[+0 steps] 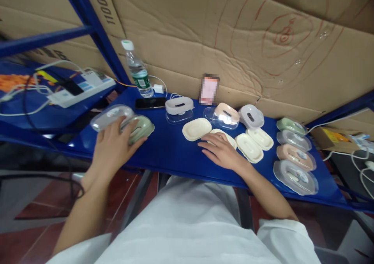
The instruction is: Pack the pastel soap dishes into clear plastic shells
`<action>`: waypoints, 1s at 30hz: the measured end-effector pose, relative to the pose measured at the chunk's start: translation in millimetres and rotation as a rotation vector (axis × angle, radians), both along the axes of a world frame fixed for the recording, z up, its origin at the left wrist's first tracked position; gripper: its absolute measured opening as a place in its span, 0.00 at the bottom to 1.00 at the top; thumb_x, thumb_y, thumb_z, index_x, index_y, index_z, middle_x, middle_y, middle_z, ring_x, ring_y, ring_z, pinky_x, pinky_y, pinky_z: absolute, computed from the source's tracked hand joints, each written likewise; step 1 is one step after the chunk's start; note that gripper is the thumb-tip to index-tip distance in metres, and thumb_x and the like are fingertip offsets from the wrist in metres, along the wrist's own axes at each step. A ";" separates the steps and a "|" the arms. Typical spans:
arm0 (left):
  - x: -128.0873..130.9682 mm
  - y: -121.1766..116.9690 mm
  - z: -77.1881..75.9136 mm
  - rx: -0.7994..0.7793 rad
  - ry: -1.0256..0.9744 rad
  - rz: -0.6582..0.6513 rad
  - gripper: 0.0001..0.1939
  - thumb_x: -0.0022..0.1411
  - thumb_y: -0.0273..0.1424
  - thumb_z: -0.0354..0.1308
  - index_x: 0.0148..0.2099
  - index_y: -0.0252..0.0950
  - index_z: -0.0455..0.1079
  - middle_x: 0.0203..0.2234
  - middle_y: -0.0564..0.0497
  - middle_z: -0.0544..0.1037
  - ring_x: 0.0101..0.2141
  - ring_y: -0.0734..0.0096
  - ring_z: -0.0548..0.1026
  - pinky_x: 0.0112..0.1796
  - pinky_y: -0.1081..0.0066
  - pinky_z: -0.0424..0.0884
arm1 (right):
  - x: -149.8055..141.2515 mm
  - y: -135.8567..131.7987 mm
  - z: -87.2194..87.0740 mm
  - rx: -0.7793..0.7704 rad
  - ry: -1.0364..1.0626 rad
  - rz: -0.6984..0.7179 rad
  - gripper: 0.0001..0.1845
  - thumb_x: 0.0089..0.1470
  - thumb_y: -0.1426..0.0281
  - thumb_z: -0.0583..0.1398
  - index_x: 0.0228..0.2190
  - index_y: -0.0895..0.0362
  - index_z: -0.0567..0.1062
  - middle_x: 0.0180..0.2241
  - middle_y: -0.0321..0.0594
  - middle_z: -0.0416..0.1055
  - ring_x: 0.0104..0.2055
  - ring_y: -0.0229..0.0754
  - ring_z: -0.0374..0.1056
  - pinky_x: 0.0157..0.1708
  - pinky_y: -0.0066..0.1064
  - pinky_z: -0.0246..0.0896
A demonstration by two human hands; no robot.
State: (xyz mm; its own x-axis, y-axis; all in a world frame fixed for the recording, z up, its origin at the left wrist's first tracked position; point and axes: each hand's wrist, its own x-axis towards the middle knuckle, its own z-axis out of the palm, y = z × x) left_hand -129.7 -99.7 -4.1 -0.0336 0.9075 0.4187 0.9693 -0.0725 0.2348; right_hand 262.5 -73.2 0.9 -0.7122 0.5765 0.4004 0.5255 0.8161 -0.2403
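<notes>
My left hand (112,143) is at the left of the blue table, its thumb and forefinger round the near side of a pale green soap box body (143,128). Its other fingers reach over a clear lid (109,116) beside that body. My right hand (220,149) lies with outstretched fingers over a cream oval tray (230,138), covering part of it. Left of that hand is another cream tray (197,129), and to its right sit two more, one of them a nearer tray (249,147).
Behind the trays stand a grey body (179,105), a peach body (226,115) with clear lids and a mauve body (251,116). Several lidded soap boxes (296,156) line the right side. A water bottle (139,75), a black phone (150,103) and a propped phone (209,89) stand at the back.
</notes>
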 end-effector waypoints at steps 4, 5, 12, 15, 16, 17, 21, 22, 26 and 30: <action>-6.3 -9.0 -19.3 -0.018 -0.089 -0.013 0.30 0.68 0.56 0.55 0.68 0.56 0.70 0.68 0.45 0.70 0.65 0.24 0.69 0.59 0.30 0.69 | -2.9 1.7 -6.6 0.017 0.003 0.025 0.17 0.74 0.64 0.57 0.57 0.46 0.81 0.56 0.48 0.80 0.60 0.56 0.76 0.59 0.56 0.70; -5.4 -9.7 -19.7 -0.004 -0.127 -0.045 0.29 0.68 0.54 0.57 0.66 0.54 0.71 0.67 0.45 0.72 0.64 0.27 0.70 0.60 0.31 0.69 | -2.7 3.1 -7.8 0.023 0.007 0.025 0.17 0.74 0.64 0.57 0.57 0.46 0.81 0.56 0.48 0.80 0.59 0.56 0.76 0.58 0.56 0.71; 24.8 2.3 -4.3 -0.088 -0.590 -0.284 0.21 0.68 0.50 0.62 0.58 0.47 0.77 0.59 0.46 0.79 0.63 0.50 0.75 0.66 0.50 0.70 | -13.8 -1.1 -13.5 -0.012 -0.030 0.045 0.31 0.73 0.66 0.58 0.73 0.44 0.64 0.73 0.50 0.63 0.75 0.57 0.61 0.70 0.60 0.63; 53.8 25.4 5.6 -0.125 -0.716 -0.355 0.22 0.66 0.52 0.64 0.52 0.43 0.79 0.54 0.46 0.82 0.58 0.53 0.78 0.63 0.55 0.72 | -22.9 -6.0 -17.8 0.004 -0.056 0.055 0.40 0.73 0.64 0.58 0.78 0.45 0.50 0.78 0.50 0.50 0.79 0.58 0.52 0.73 0.62 0.59; 65.4 33.6 8.6 -0.138 -0.748 -0.390 0.22 0.65 0.53 0.65 0.51 0.42 0.80 0.52 0.46 0.83 0.56 0.53 0.79 0.61 0.57 0.73 | -24.6 -6.3 -19.0 0.023 -0.055 0.044 0.41 0.73 0.63 0.59 0.78 0.46 0.49 0.78 0.51 0.49 0.79 0.59 0.51 0.73 0.62 0.58; 77.6 41.2 11.4 -0.154 -0.772 -0.420 0.23 0.65 0.53 0.65 0.51 0.41 0.80 0.51 0.46 0.84 0.53 0.54 0.80 0.58 0.58 0.74 | -25.1 -5.8 -19.7 0.050 -0.047 0.023 0.42 0.72 0.63 0.59 0.78 0.47 0.49 0.78 0.52 0.49 0.79 0.60 0.51 0.73 0.61 0.58; 123.9 58.3 21.8 -0.185 -0.909 -0.502 0.27 0.64 0.55 0.66 0.51 0.38 0.80 0.45 0.46 0.85 0.42 0.58 0.81 0.45 0.63 0.76 | -15.6 2.6 -15.6 0.249 0.051 -0.190 0.39 0.70 0.64 0.61 0.76 0.47 0.56 0.74 0.54 0.59 0.73 0.62 0.62 0.68 0.58 0.66; 133.6 59.8 24.8 -0.201 -0.959 -0.544 0.27 0.64 0.56 0.66 0.51 0.38 0.80 0.45 0.46 0.85 0.42 0.59 0.81 0.44 0.63 0.76 | -11.1 5.0 -12.7 0.325 0.088 -0.246 0.39 0.70 0.66 0.62 0.76 0.46 0.57 0.73 0.54 0.62 0.71 0.61 0.64 0.66 0.57 0.67; 162.8 68.4 39.8 -0.271 -1.075 -0.722 0.26 0.64 0.56 0.68 0.48 0.38 0.79 0.45 0.46 0.84 0.46 0.59 0.81 0.47 0.64 0.75 | 6.8 11.0 1.0 0.568 0.214 -0.372 0.38 0.69 0.73 0.61 0.74 0.43 0.59 0.66 0.50 0.70 0.68 0.58 0.67 0.65 0.55 0.67; 172.6 96.0 50.5 -0.310 -1.041 -0.750 0.28 0.66 0.59 0.64 0.46 0.38 0.77 0.45 0.45 0.82 0.43 0.60 0.80 0.42 0.63 0.76 | 18.4 16.3 5.2 0.625 0.248 -0.386 0.34 0.67 0.77 0.58 0.69 0.45 0.65 0.60 0.49 0.74 0.68 0.59 0.67 0.63 0.56 0.66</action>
State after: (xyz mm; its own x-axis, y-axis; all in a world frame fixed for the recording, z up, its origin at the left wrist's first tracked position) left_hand 42.9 -3.7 46.4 0.3382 0.8998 0.2755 0.0750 -0.3176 0.9452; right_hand 280.9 -56.8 6.1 -0.3542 0.3804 0.8543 0.7910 0.6092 0.0566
